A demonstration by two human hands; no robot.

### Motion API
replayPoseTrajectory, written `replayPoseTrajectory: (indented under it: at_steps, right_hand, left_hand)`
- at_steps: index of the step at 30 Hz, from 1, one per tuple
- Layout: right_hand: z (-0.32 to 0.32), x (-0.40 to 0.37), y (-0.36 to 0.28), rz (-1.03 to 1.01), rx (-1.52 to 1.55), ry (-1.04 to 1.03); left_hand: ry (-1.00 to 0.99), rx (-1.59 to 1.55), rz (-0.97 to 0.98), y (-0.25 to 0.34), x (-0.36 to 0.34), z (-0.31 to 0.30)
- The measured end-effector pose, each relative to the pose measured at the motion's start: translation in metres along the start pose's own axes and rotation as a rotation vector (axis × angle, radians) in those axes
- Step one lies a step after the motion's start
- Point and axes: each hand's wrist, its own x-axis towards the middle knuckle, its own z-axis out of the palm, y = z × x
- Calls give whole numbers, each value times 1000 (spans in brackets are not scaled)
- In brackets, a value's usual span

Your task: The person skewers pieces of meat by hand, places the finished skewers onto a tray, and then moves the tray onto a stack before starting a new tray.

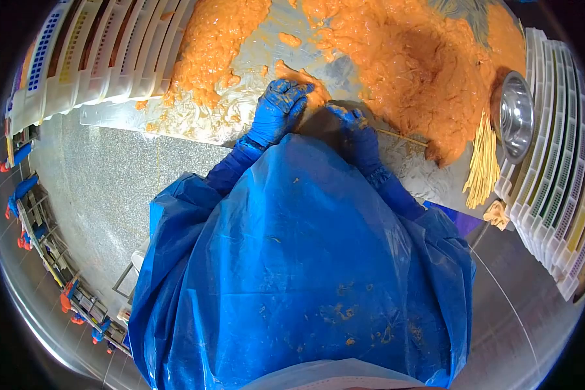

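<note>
My left hand (281,104), in a blue glove smeared with marinade, is closed on a strip of orange marinated meat (315,96) near the front edge of the metal table. To its right, my right hand (356,127), gloved in blue too, has its fingers closed around a thin wooden skewer (402,136). One length of the skewer sticks out to the right over the table; its other end is hidden by the hand. Large heaps of the orange meat (409,65) lie beyond and to the right of both hands.
Stacked plastic baskets stand at the left (104,65) and right (552,143). A bundle of skewers (482,162) lies at the right, beside a steel bowl (517,117). My blue apron (299,260) fills the lower middle. Other people in blue work along tables at far left.
</note>
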Motion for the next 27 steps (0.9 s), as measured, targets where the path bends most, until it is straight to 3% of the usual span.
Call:
replayPoseTrajectory:
  at_steps: [7, 9, 11, 12, 15, 27]
  right_hand:
    - [3, 12, -10, 62, -47, -54]
    - [-19, 12, -28, 182, 168, 44]
    - [-26, 0, -20, 216, 155, 47]
    - [-28, -7, -15, 249, 142, 42]
    - [-23, -13, -6, 224, 189, 25]
    - [2, -3, -2, 118, -54, -69]
  left_hand:
    - [19, -87, -25, 5, 4, -5]
    - [40, -141, -43, 3, 8, -9]
    - [230, -64, -119, -7, 10, -13]
    - [150, 4, -85, -7, 16, -22]
    - [133, 9, 33, -21, 21, -14]
    - [147, -41, -22, -23, 21, -9]
